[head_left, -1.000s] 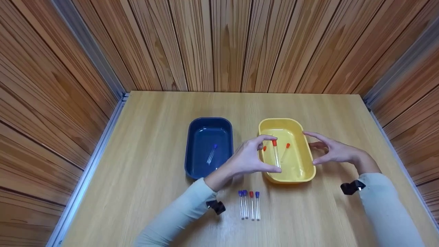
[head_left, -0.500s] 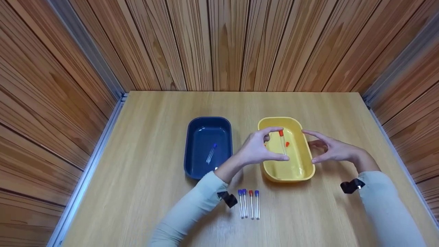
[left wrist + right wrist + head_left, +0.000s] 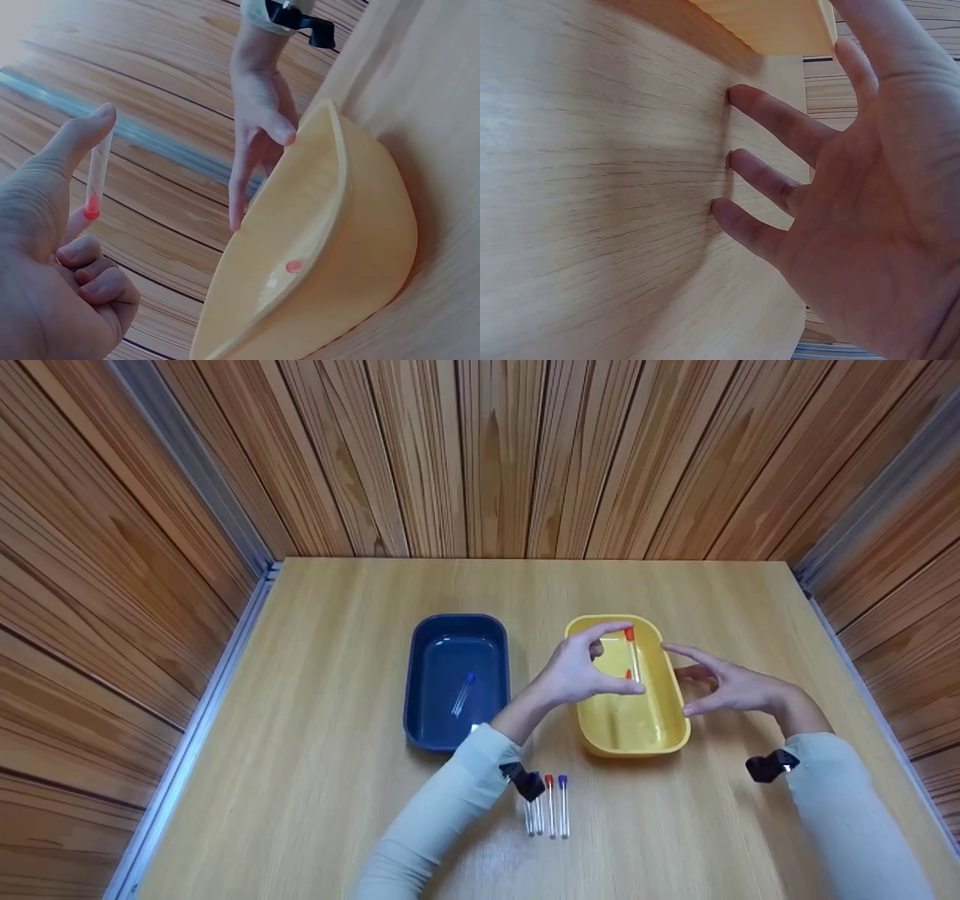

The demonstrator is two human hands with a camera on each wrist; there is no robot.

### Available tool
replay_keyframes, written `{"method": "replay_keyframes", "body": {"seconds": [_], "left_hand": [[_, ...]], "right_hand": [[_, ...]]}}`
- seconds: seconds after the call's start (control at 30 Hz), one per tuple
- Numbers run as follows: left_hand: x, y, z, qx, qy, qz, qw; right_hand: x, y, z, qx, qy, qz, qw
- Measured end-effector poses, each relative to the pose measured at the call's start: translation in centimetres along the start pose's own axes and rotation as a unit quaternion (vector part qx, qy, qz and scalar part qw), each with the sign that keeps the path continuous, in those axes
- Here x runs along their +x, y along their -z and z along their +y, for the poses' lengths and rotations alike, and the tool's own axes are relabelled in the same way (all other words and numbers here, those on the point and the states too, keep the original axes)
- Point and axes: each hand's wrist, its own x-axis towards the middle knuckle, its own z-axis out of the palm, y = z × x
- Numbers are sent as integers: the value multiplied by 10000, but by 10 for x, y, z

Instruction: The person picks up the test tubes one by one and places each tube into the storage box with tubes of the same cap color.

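Above the yellow tub (image 3: pixel 634 742), my left hand (image 3: pixel 574 669) holds a red-capped test tube (image 3: pixel 634 655) end to end, index finger at the cap and thumb at the bottom. The left wrist view shows this test tube (image 3: pixel 98 169) clear of the tub, the other fingers curled under. Another red cap (image 3: pixel 628 673) shows inside the tub; the rest in there is partly hidden. My right hand (image 3: pixel 739 691) touches the tub's right rim with thumb and index finger. In the right wrist view, that hand's (image 3: pixel 862 202) other fingertips rest on the table.
A navy blue tub (image 3: pixel 457 739) stands to the left, with a blue-capped test tube (image 3: pixel 463 694) inside. In front, a row of several tubes lies on the table, including a red-capped one (image 3: pixel 551 806) and a blue-capped one (image 3: pixel 564 808); my left wrist camera partly covers the row.
My left hand has moved right and away from me over the yellow tub, carrying the red-capped test tube. My right hand has stayed at the rim.
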Motion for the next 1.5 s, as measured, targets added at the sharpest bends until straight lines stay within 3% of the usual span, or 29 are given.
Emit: {"method": "replay_keyframes", "body": {"seconds": [0.27,0.57,0.93,1.2,1.5], "left_hand": [[17,-8,-8,-363,88,78,9993],[35,-18,-19,-659,488,236,9964],[52,-26,-19,-695,1063,410,9911],[62,-29,-24,-699,1224,419,9891],[64,-41,-24,-527,1302,267,9897]], "right_hand": [[-1,0,2,-91,-91,-2,9999],[-2,-3,4,-68,-59,-7,10000],[1,-1,1,67,62,-77,9999],[1,2,1,41,112,-84,9999],[2,0,2,-21,183,-95,9998]]}}
